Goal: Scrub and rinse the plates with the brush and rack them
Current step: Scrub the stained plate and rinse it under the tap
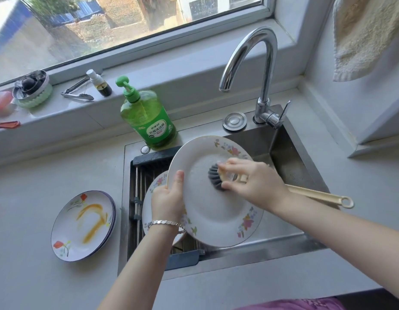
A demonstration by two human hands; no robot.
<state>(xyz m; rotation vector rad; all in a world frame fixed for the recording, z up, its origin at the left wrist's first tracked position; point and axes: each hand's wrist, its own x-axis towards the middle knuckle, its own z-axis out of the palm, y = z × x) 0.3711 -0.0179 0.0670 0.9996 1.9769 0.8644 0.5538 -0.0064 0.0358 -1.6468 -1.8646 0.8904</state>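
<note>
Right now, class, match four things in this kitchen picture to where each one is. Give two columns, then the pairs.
1. brush
2. soap bottle
3. stained plate
4. tongs

A. on the windowsill
B. on the counter, left of the sink
C. pressed on the plate held by the left hand
D. at the sink's back rim

Pairs: 1-C, 2-D, 3-B, 4-A

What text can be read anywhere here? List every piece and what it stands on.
"柠檬洗洁精": white label on the green dish soap bottle, readable only roughly.
Smaller print and the logo on that label: too small and blurred to read.
Plates, brush, faucet, sink fittings and windowsill items: no readable text.
</note>
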